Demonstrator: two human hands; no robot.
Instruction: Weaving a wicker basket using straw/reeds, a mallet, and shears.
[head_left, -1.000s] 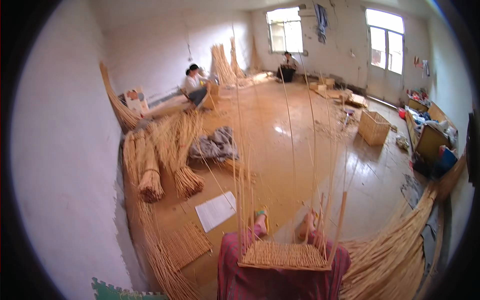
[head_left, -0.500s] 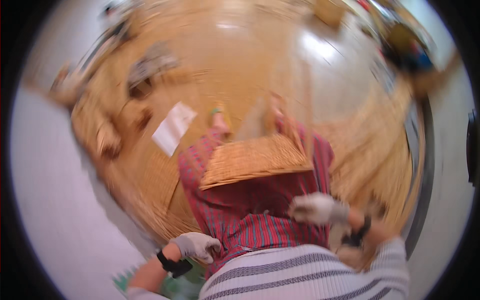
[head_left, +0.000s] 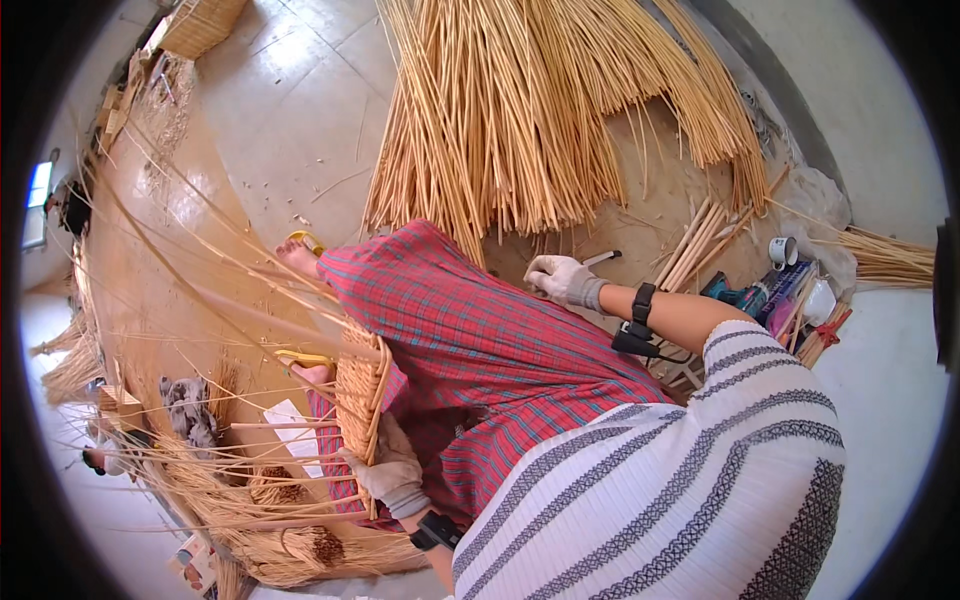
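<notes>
A partly woven rattan panel stands on edge against my lap, over the red plaid cloth on my legs. Long loose canes spread from it toward the left. My gloved left hand grips its near end, fingers partly behind the weave. Out to the right, my gloved right hand is lowered near the floor beside my knee, its fingers curled. What lies inside them, if anything, is hidden. Just past its knuckles shows a slim pale tool with a dark tip; whether the hand touches it I cannot tell.
A large heap of cut canes covers the floor ahead. Short thick sticks, a white mug and assorted tools lie at right. Cane bundles and a paper sheet are at left. A woven basket stands far left.
My view has turned to the right. The panel has gone from lying across my lap to standing on edge in my left hand. My right hand has reached out to the right.
</notes>
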